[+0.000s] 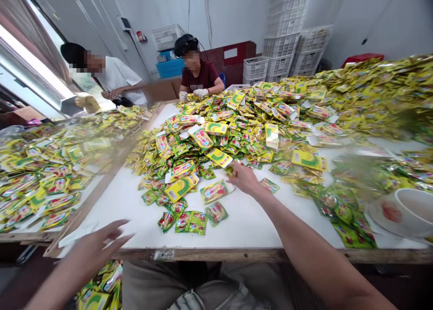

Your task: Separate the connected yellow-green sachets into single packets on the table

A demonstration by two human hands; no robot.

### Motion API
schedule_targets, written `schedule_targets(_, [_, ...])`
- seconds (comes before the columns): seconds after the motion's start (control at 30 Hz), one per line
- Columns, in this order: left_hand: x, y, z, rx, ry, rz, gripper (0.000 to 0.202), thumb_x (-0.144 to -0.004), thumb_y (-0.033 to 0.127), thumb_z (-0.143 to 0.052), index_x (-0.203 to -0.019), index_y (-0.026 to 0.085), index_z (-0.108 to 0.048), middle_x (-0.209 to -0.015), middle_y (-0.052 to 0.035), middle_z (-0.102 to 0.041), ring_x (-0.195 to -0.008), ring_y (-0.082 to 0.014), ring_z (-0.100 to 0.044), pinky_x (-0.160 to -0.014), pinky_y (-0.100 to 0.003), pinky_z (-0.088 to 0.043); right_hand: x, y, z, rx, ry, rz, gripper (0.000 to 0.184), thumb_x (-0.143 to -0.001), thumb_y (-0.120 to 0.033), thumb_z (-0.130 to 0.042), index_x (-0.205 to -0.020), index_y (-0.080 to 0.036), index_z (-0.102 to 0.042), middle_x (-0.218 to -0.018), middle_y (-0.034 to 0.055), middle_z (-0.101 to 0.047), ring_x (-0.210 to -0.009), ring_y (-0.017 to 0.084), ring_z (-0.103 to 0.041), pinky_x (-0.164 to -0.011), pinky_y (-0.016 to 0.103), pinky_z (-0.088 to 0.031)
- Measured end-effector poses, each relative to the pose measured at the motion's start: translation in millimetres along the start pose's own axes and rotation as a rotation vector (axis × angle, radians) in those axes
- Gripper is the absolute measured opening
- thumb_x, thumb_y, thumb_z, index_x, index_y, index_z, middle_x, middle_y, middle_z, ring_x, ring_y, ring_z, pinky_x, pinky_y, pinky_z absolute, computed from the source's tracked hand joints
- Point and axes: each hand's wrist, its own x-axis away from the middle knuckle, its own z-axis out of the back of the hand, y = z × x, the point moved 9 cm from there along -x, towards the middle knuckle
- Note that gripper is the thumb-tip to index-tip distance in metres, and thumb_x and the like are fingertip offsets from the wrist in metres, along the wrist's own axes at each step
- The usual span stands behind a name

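My left hand (98, 242) is above the near left edge of the table, blurred, its fingers apart and holding nothing. My right hand (242, 177) reaches to the near side of the heap, its fingers curled together. What lies between the fingertips is hidden. A slightly blurred green-yellow packet (216, 192) lies right by those fingertips; I cannot tell whether they grip it. Just beyond is a yellow carton (219, 157) with a white end flap. Nearer to me, several small green sachets (191, 223) with red pictures lie on the white tabletop (135, 231).
A large heap of sachets and small cartons (233, 125) covers the middle. A wooden strip (111, 179) divides off another heap at left. A white bowl (406, 210) stands at right. Two people work across the table, one in white gloves (201, 92). Crates (280, 43) are stacked behind.
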Motion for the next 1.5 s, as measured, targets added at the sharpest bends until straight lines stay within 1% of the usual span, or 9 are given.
schedule_targets(0.17, [-47.8, 155.1, -86.2, 0.004, 0.013, -0.344, 0.028, -0.083, 0.043, -0.058, -0.094, 0.019, -0.069, -0.096, -0.0117, -0.071, -0.089, -0.0281, -0.064, -0.081, -0.037, -0.047, 8.1, -5.5, -2.6, 0.028, -0.058, 0.029, 0.008, -0.086, -0.026, -0.061, -0.082, -0.019, -0.065, -0.071, 0.0003, -0.064, -0.068, 0.017, -0.057, -0.061, 0.026, -0.036])
schedule_targets(0.27, [-69.7, 196.3, -120.9, -0.1, -0.065, -0.428, 0.027, -0.075, 0.035, -0.072, -0.094, 0.016, -0.067, -0.101, -0.0161, -0.066, -0.101, -0.0341, -0.058, -0.088, -0.042, -0.044, 9.0, 3.6, 0.7, 0.051, -0.074, 0.002, 0.016, -0.082, -0.028, -0.066, -0.096, -0.02, -0.064, -0.085, 0.003, -0.07, -0.078, 0.019, -0.062, -0.066, 0.026, -0.04])
schedule_targets(0.37, [-84.9, 200.2, -135.3, -0.111, -0.136, -0.427, 0.031, -0.066, 0.033, -0.081, -0.087, 0.016, -0.066, -0.096, -0.0151, -0.064, -0.101, -0.0353, -0.057, -0.087, -0.042, -0.043, 9.0, 3.1, -5.7, 0.074, -0.134, 0.036, 0.036, -0.077, -0.025, -0.072, -0.111, -0.02, -0.06, -0.104, 0.0076, -0.07, -0.095, 0.024, -0.063, -0.076, 0.029, -0.043])
schedule_targets(0.6, [-101.3, 191.9, -142.5, -0.047, -0.159, -0.339, 0.034, -0.071, 0.044, -0.073, -0.088, 0.018, -0.062, -0.081, -0.0048, -0.064, -0.075, -0.0245, -0.059, -0.065, -0.032, -0.04, 1.9, 0.6, 7.2, -0.292, 0.012, 0.064, 0.02, -0.08, -0.022, -0.061, -0.1, -0.022, -0.058, -0.093, 0.0016, -0.068, -0.078, 0.017, -0.061, -0.069, 0.027, -0.045])
schedule_targets(0.83, [-104.1, 173.9, -169.1, 0.905, -0.373, -0.082, 0.056, -0.065, 0.049, -0.079, -0.107, 0.016, -0.063, -0.078, -0.0036, -0.072, -0.07, -0.0204, -0.065, -0.063, -0.029, -0.046, 0.5, 0.0, 11.8, -0.507, 0.014, 0.084, 0.016, -0.071, -0.032, -0.068, -0.077, -0.019, -0.061, -0.072, -0.0018, -0.06, -0.066, 0.014, -0.053, -0.06, 0.024, -0.041])
schedule_targets(0.97, [-103.8, 163.2, -170.2, 1.075, -0.324, 0.016, 0.054, -0.061, 0.048, -0.084, -0.101, 0.015, -0.066, -0.089, -0.0062, -0.076, -0.074, -0.0196, -0.068, -0.07, -0.03, -0.051, 0.5, -1.2, 7.2, -0.749, 0.012, 0.058, 0.028, -0.074, -0.045, -0.067, -0.084, -0.019, -0.064, -0.069, -0.0012, -0.06, -0.065, 0.015, -0.055, -0.061, 0.026, -0.043])
schedule_targets(1.23, [-93.2, 176.4, -170.6, 1.183, -0.444, 0.023, 0.054, -0.061, 0.04, -0.086, -0.105, 0.015, -0.068, -0.088, -0.0047, -0.077, -0.072, -0.0169, -0.069, -0.068, -0.026, -0.052, 8.4, -20.7, -0.2, -0.424, -0.021, 0.216, 0.004, -0.075, -0.022, -0.067, -0.078, -0.019, -0.068, -0.078, 0.0, -0.063, -0.068, 0.013, -0.054, -0.064, 0.024, -0.04])
schedule_targets(1.4, [-90.0, 178.9, -173.6, 1.21, -0.482, 0.046, 0.055, -0.062, 0.036, -0.086, -0.108, 0.016, -0.064, -0.085, -0.0033, -0.077, -0.069, -0.0152, -0.069, -0.065, -0.024, -0.051, 14.0, -29.2, -7.0, -0.373, -0.107, 0.182, 0.015, -0.079, -0.025, -0.067, -0.093, -0.02, -0.067, -0.063, -0.0048, -0.057, -0.057, 0.012, -0.05, -0.059, 0.024, -0.038])
schedule_targets(1.5, [-91.4, 178.8, -170.6, 1.238, -0.463, 0.056, 0.059, -0.063, 0.033, -0.086, -0.114, 0.016, -0.062, -0.082, -0.0019, -0.076, -0.068, -0.0139, -0.068, -0.063, -0.023, -0.051, 15.9, -33.2, 8.9, -0.336, 0.011, 0.193, 0.023, -0.084, -0.028, -0.064, -0.105, -0.02, -0.065, -0.075, -0.001, -0.064, -0.066, 0.014, -0.055, -0.063, 0.025, -0.041])
